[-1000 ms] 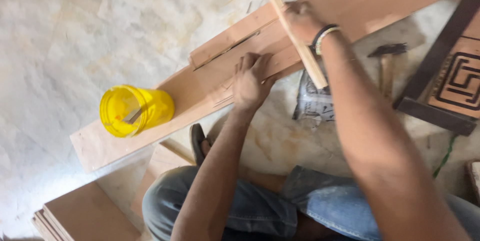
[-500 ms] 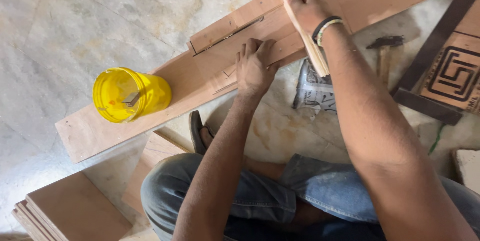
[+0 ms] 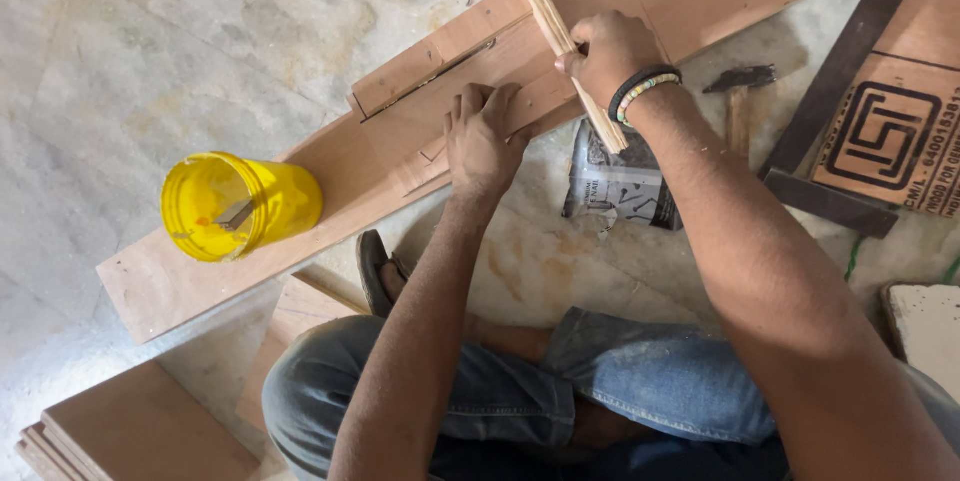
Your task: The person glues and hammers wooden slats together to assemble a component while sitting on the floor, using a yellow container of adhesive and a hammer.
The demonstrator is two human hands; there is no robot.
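Left hand (image 3: 484, 138) still flat on plywood board (image 3: 330, 181); right hand (image 3: 612, 56) still clenched around wooden strip (image 3: 540, 1).

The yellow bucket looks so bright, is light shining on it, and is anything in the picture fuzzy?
Head view: the yellow bucket is brightly lit and its colour almost glows; the pale floor looks a bit washed out. Head view: the left hand and right hand are sharp, while the right forearm, close to the camera, looks slightly soft.
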